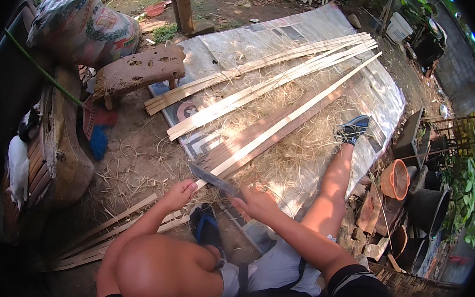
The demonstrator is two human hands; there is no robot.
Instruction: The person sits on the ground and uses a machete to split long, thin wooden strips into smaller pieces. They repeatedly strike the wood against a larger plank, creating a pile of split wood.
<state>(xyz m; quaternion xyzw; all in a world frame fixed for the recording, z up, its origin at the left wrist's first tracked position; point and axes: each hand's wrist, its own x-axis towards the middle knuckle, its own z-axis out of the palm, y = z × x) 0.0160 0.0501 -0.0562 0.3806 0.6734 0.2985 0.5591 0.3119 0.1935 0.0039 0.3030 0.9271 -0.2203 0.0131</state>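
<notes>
My left hand (pixel 180 194) is closed round the near end of a long pale strip of wood or bamboo (pixel 301 109). The strip slants away to the far right over a brown plank (pixel 230 144). In my right hand (pixel 257 204) is a large knife (pixel 214 179), its handle mostly hidden by the fingers. The blade lies across the strip just beyond my left hand, its tip pointing to the far left. Thin curly shavings (pixel 289 164) cover the ground around the plank. Farther off, two bundles of similar pale strips, a nearer bundle (pixel 266 89) and a farther bundle (pixel 253 66), lie side by side.
A pale printed sheet (pixel 317 27) lies under the strips. More strips (pixel 123 216) lie beside my left arm. Far left are a low wooden bench (pixel 141 71), a stuffed sack (pixel 89 32) and a white cat (pixel 18 166). An orange basket (pixel 395 179) and dark pots (pixel 427 210) stand right.
</notes>
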